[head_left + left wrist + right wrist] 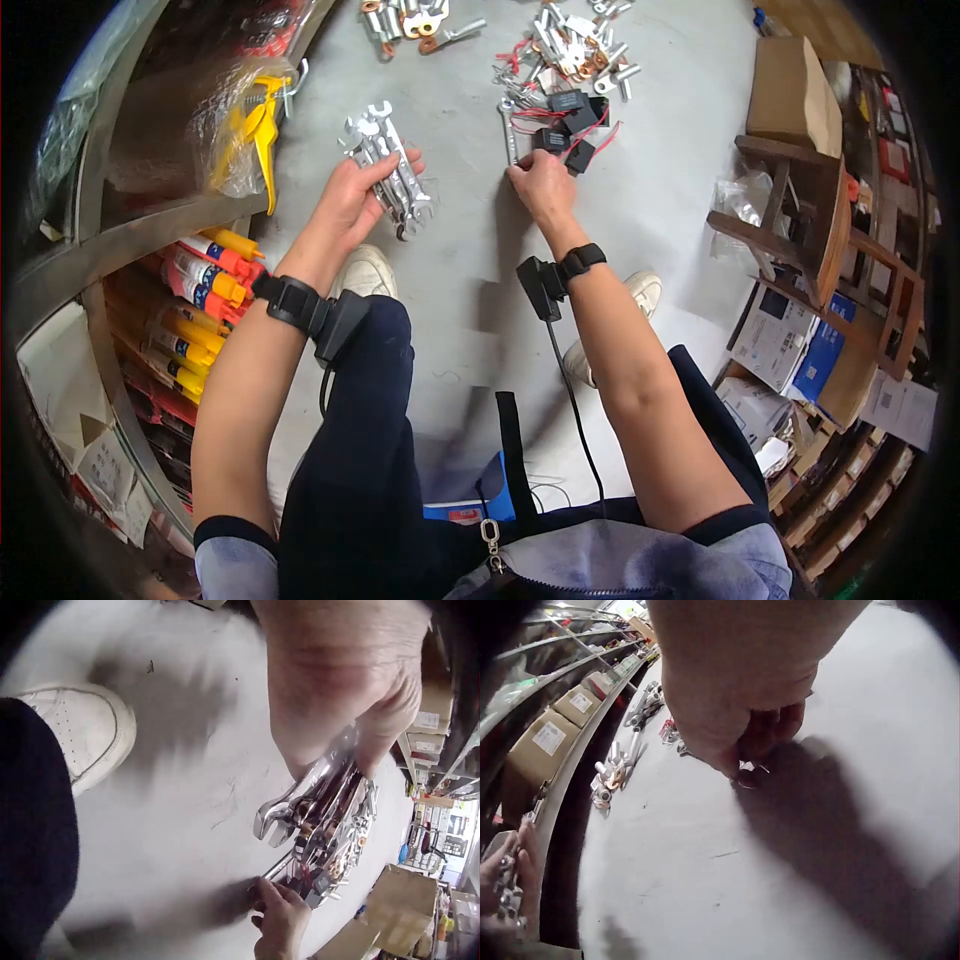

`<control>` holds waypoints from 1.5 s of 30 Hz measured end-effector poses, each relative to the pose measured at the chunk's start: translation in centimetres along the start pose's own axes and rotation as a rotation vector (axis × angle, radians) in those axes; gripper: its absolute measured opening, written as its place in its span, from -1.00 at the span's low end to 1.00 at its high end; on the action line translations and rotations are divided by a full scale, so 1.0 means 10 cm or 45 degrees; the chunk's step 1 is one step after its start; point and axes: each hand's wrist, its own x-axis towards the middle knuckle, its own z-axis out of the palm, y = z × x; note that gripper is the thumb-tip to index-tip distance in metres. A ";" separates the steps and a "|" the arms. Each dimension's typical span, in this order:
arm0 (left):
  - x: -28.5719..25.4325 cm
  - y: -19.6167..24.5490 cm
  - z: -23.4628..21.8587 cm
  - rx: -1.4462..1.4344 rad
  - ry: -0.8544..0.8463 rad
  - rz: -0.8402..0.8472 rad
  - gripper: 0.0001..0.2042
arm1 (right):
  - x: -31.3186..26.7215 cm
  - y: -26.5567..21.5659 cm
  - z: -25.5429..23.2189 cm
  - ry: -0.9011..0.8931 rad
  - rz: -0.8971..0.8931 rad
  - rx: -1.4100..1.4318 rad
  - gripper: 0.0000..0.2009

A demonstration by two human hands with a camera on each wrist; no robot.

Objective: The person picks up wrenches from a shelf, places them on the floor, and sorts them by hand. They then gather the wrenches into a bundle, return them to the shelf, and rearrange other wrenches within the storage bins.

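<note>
My left hand (350, 195) grips a bunch of several shiny open-ended wrenches (385, 160) above the floor, their heads sticking out past the fingers. My right hand (548, 190) reaches down to the floor and pinches the near end of a single wrench (510, 135) between thumb and fingers. In the right wrist view its shiny tip (746, 778) shows under the fingertips, while the hand hides most of the rest. Right beside that wrench lie black box-shaped components (567, 101) with thin red wires.
Metal cable lugs (580, 45) lie in a pile beyond the black components, with more lugs (405, 18) further left. Shelving holds a yellow clamp-like tool (260, 130) and orange-and-yellow tubes (215, 270) on the left. A wooden stool (800, 220) and cardboard box (795, 95) stand right.
</note>
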 end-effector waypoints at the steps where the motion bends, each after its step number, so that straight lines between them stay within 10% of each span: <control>1: -0.01 -0.02 0.00 0.004 -0.013 -0.004 -0.67 | 0.00 -0.01 0.00 -0.040 0.007 0.018 -0.79; 10: -0.03 -0.07 -0.01 -0.015 0.056 -0.081 -0.65 | -0.07 0.00 0.15 0.150 -0.056 0.144 -0.80; 19: -0.04 -0.11 -0.02 0.005 0.035 -0.110 -0.68 | -0.05 -0.01 0.08 -0.131 -0.055 0.068 -0.82; 22: -0.05 -0.10 -0.01 0.020 0.051 -0.104 -0.70 | -0.07 0.00 0.16 0.141 -0.172 0.092 -0.81; 37: -0.13 -0.05 -0.02 -0.020 0.013 -0.085 -0.66 | -0.14 0.02 0.04 -0.138 -0.116 0.040 -0.84; 39: -0.21 0.04 0.07 -0.034 -0.007 -0.049 -0.67 | -0.20 0.03 -0.26 -0.507 0.038 0.658 -0.84; 45: -0.96 0.53 0.72 -0.215 -0.221 0.183 -0.69 | -1.10 -0.47 -2.02 -0.572 -0.002 1.527 -0.90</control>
